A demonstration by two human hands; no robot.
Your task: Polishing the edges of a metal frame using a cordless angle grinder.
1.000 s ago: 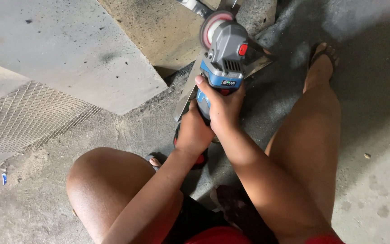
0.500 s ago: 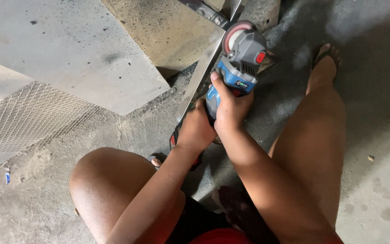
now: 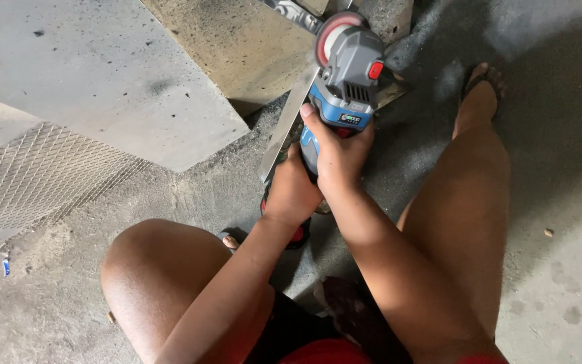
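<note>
I squat on a concrete floor with a blue and grey angle grinder (image 3: 348,74) held out in front of me. My right hand (image 3: 339,149) grips its blue body from above. My left hand (image 3: 291,192) clasps the rear of the handle, just below and left of the right hand. The grinder's reddish disc (image 3: 329,32) sits at the top, close to a long flat metal strip (image 3: 289,123) that runs diagonally under the tool. The disc's contact point with the metal is hidden by the grinder's head.
A grey slab (image 3: 95,81) lies at upper left, over a sheet of metal mesh (image 3: 31,178). A stained tan board (image 3: 237,44) lies behind the strip. My knees (image 3: 163,269) flank my arms, and my right foot in a sandal (image 3: 479,91) rests right of the grinder.
The grinder and both hands have shifted slightly up and to the right along the metal strip. The grip of both hands is unchanged.
</note>
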